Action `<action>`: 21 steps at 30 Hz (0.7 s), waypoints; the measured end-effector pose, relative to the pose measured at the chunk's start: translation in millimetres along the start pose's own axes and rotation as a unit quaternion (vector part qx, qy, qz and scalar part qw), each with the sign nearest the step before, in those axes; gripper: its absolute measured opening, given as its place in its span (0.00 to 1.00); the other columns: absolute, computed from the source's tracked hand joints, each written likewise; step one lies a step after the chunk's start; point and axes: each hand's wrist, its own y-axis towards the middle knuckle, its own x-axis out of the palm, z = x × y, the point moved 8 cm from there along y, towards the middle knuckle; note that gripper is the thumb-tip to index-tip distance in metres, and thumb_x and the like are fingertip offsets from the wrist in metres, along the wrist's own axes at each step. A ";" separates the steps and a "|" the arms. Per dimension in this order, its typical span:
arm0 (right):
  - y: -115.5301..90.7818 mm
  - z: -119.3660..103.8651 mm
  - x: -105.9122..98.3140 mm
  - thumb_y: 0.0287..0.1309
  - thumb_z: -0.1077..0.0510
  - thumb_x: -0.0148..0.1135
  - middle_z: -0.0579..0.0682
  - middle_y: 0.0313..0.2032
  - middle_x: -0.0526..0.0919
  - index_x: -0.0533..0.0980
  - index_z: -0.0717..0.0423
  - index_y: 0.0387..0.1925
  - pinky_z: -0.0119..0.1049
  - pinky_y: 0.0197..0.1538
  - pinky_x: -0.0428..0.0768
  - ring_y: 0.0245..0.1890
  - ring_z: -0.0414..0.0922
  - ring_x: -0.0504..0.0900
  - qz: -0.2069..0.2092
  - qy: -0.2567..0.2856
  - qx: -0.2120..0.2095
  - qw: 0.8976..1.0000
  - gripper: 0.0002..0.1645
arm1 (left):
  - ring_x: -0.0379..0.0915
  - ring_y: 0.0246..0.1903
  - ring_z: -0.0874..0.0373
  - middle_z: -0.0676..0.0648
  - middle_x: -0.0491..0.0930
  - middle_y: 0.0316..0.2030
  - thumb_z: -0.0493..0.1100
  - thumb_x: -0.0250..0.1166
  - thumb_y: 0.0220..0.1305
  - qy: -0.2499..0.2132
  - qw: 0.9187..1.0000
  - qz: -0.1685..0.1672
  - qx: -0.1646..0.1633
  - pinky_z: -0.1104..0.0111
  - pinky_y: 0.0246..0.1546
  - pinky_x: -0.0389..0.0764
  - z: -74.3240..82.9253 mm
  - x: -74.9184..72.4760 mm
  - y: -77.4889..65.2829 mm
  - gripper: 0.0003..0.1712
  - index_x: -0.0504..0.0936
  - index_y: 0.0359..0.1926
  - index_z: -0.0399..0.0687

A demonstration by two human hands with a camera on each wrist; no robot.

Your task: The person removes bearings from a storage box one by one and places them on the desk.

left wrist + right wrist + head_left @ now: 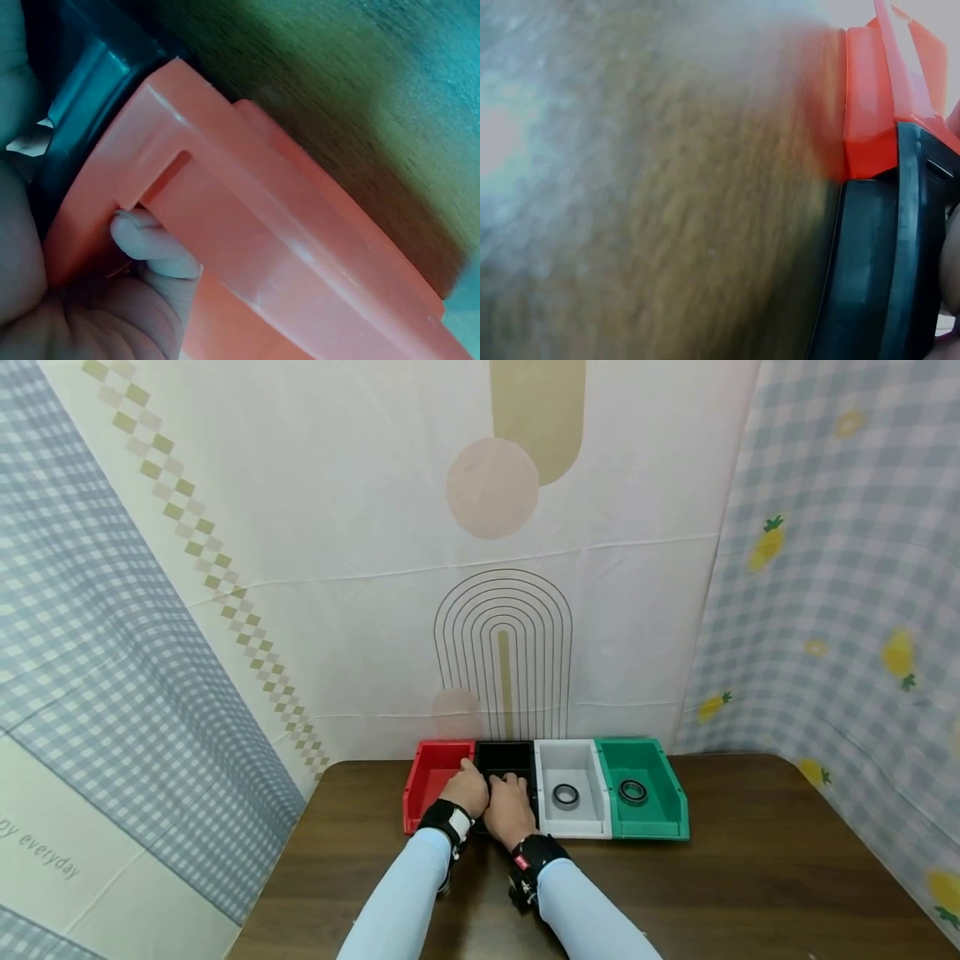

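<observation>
My left hand (467, 790) reaches over the side where the red bin (433, 758) meets the black bin (504, 750). In the left wrist view its curled fingers (154, 244) lie against the red bin's front end, and a small shiny piece (30, 141) shows between hand and black wall. My right hand (510, 810) is right beside it, fingers bent down into the black bin. I cannot tell what the fingertips hold there. Ring-shaped bearings sit in the other bins: one bearing (566, 795) in the white bin (551, 758), another bearing (632, 791) in the green bin (660, 768).
The bins stand side by side in a row at the back of a brown wooden table (750, 860). A patterned white cloth (360, 635) hangs behind them, with blue checked cloth (847, 610) on both sides.
</observation>
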 end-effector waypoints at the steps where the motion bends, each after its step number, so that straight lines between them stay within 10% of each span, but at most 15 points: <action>1: -0.9 -0.4 -0.7 0.59 0.59 0.71 0.63 0.50 0.87 0.84 0.60 0.50 0.53 0.61 0.76 0.53 0.61 0.79 0.000 0.002 -0.004 1.000 0.17 | 0.88 0.32 0.38 0.31 0.86 0.31 0.37 0.60 0.76 0.000 1.000 -0.002 0.000 0.50 0.39 0.89 0.2 0.5 0.3 0.33 0.60 0.70 0.17; 21: -19.0 -0.3 -11.0 0.65 0.67 0.62 0.63 0.63 0.81 0.80 0.59 0.66 0.55 0.68 0.77 0.62 0.60 0.77 -0.034 0.084 -0.005 0.996 0.27 | 0.88 0.35 0.37 0.29 0.88 0.36 0.38 0.59 0.75 -0.021 1.000 -0.007 -0.017 0.50 0.42 0.89 -7.3 6.2 7.2 0.34 0.58 0.70 0.18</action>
